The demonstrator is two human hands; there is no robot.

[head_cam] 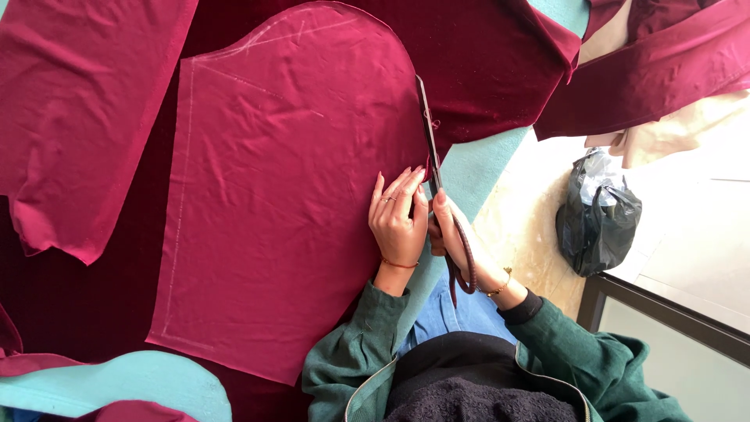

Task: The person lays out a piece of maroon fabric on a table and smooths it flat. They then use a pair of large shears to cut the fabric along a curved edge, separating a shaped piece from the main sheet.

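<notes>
Teal tabletop (484, 168) carries the crimson fabric panel (281, 195), mid-cut along its three-o'clock edge. Left hand (398, 223) lies flat, pinning it; right hand (451, 234) grips the scissors (430, 148), blades pointing twelve o'clock. Next likely needs steady tracking around the curve.

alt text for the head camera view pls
A right hand works long scissors along the curved edge of a crimson fabric piece while the left hand presses it flat. Dark red velvet lies underneath.
</notes>
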